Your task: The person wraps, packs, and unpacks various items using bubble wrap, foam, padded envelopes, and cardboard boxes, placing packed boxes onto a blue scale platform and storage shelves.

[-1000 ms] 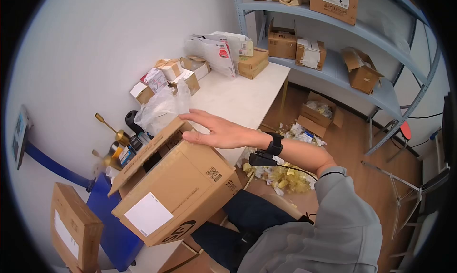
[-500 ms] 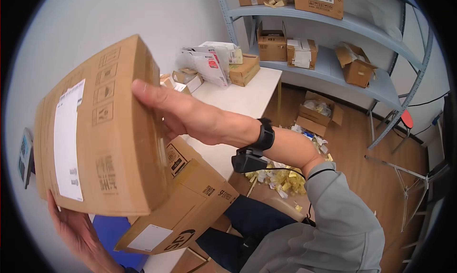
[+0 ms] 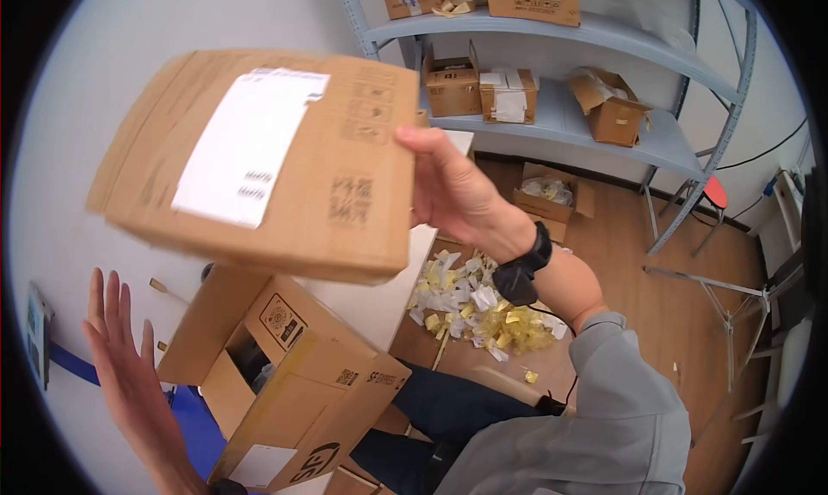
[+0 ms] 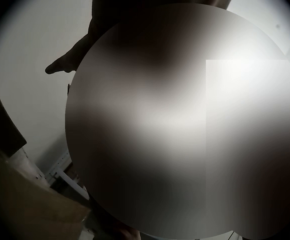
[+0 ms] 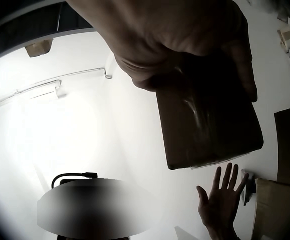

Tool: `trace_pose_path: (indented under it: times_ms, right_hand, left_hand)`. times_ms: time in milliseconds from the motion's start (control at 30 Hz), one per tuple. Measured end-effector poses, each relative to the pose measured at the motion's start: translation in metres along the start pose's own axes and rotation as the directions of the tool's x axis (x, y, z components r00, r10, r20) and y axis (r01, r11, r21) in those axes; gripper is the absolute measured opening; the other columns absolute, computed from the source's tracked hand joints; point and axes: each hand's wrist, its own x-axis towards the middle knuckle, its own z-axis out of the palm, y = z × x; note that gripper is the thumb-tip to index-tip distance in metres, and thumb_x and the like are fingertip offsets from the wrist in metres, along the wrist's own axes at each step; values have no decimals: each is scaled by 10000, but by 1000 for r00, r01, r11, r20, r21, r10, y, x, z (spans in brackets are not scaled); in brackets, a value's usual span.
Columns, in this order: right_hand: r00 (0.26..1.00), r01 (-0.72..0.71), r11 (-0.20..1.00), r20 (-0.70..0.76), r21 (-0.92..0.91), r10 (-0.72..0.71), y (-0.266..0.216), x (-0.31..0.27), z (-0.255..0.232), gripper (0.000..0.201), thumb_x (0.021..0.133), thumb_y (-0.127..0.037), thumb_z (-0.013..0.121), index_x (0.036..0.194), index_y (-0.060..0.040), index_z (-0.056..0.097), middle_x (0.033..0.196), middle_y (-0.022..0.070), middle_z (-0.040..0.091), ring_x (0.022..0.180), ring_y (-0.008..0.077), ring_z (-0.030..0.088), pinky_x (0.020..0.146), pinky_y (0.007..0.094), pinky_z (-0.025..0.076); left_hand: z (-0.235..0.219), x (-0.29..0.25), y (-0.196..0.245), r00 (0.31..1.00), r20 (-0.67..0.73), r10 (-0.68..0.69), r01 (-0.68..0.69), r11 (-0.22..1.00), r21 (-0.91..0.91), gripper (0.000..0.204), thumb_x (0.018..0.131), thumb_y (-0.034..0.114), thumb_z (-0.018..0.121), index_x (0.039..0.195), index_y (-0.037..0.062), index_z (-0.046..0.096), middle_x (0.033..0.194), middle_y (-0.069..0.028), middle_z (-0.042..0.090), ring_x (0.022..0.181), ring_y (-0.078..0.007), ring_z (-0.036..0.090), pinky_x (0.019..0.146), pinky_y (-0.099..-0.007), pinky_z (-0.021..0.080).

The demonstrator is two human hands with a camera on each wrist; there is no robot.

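In the head view the right hand (image 3: 461,189) grips the right end of a taped cardboard box (image 3: 302,193), thumb on the labelled face, and holds it up over an open larger carton (image 3: 293,391). The left hand (image 3: 138,383) is raised beside that carton with its fingers straight and spread, apart from the held box. In the right wrist view the right hand (image 5: 185,35) is wrapped over the dark box (image 5: 210,115), and the left hand (image 5: 220,205) shows below it, palm open. Dark contents lie inside the open carton. Much of the left wrist view is blurred.
A white table (image 3: 358,310) stands behind the carton, partly covered by the held box. Blue-grey shelves (image 3: 552,120) with cardboard boxes are at the back. Crumpled packing scraps (image 3: 483,310) and an open box (image 3: 548,197) lie on the floor; a metal stand (image 3: 716,292) is at right.
The right hand went from the large carton to the smaller box, then lifted it up and rightward. The left hand supported its lower edge half a second ago and has let go.
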Motion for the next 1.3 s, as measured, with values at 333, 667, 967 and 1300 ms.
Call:
trace_pose_path:
  times_ms: [333,667,967,1300]
  right_hand:
    - [921,110,978,-352,-178,-168,5,47,-107,958,894,-632,670,1507,30,349,1330,219,536,1201,333,654,854,498,651]
    - [921,-167,984,-364,-53,137,109,60,-116,966,895,-650,656,1501,52,383,1322,239,527,1185,346,644,816,473,654]
    - [782,-498,866,-453,-44,427,189,37,-161,965,926,-647,627,1514,78,383,1448,324,494,1162,406,688,776,474,655]
    - [888,-459,585,-325,-668,325,152,16,-92,768,1066,-655,403,1435,0,564,950,175,734,730,205,743,559,313,578]
  left_hand:
    - [-49,-76,-21,811,567,-147,-443,478,758,1394,604,842,790,1633,36,305,1692,-302,201,1558,-537,176,1237,-645,214]
    - [-57,-47,-106,910,405,-89,-369,276,888,1357,618,810,771,1661,108,262,1721,-236,161,1581,-493,93,1275,-624,152]
    - [-51,-54,-104,925,380,-25,-365,231,902,1316,636,736,812,1642,68,290,1512,-260,403,1366,-471,376,1188,-584,252]
    - [-64,-78,-104,852,497,-164,-331,565,755,480,964,237,690,1366,-14,616,1363,-253,569,1237,-422,518,1079,-505,435]
